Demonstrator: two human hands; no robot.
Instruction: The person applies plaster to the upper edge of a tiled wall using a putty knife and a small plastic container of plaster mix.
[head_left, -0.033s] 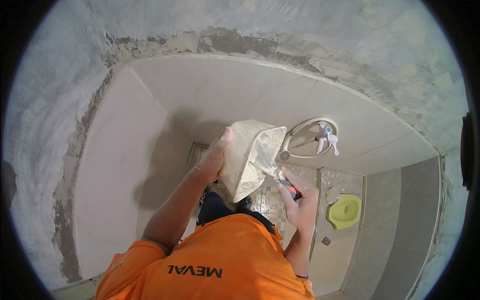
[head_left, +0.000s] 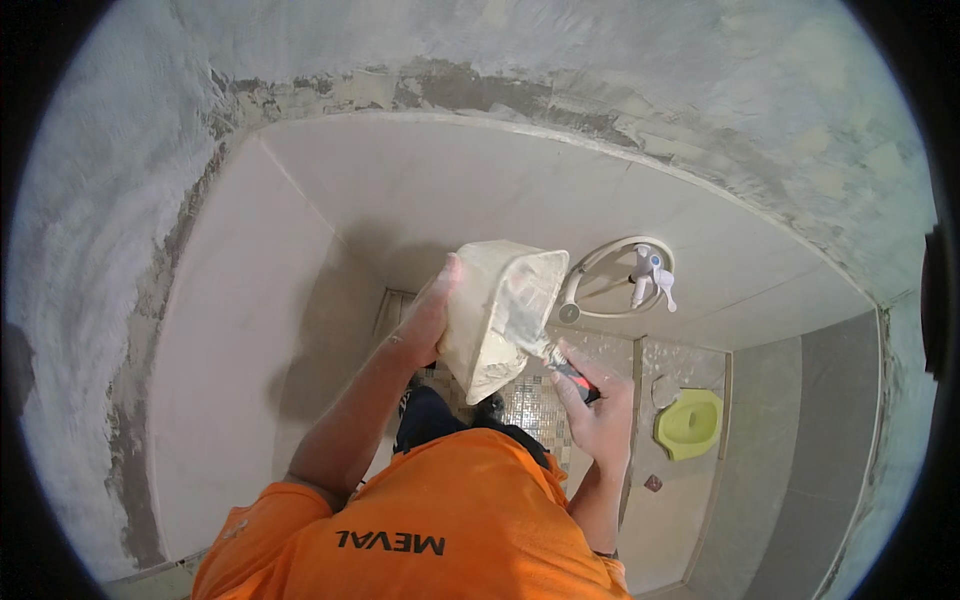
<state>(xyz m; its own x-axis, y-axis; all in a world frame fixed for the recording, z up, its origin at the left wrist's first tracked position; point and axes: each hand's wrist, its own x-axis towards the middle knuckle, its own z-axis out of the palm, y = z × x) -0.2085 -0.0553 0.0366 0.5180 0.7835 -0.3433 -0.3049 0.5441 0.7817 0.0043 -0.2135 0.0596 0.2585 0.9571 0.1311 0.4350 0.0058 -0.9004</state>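
My left hand (head_left: 430, 315), dusted with white, grips the outer left side of a whitish tub (head_left: 470, 290). The tub is tilted, its mouth turned to the right, and pale paste (head_left: 500, 360) coats its inner wall. In my right hand (head_left: 603, 415) is a putty knife (head_left: 572, 377) with a black and red handle. Its blade reaches inside the tub's mouth, by the paste; the blade tip blends with the smeared wall, so contact is hard to make out.
Ahead, pale wall tiles (head_left: 480, 180) meet rough plaster (head_left: 480, 85) above. A white tap (head_left: 650, 272) with a looped hose (head_left: 590, 270) is mounted to the right. Lower right, a green squat toilet (head_left: 690, 425) is set in a raised floor, near a small reddish piece (head_left: 653, 483).
The putty knife and my right hand have shifted very slightly left, toward the tub. The tub's rim has turned a little; my left hand keeps its hold.
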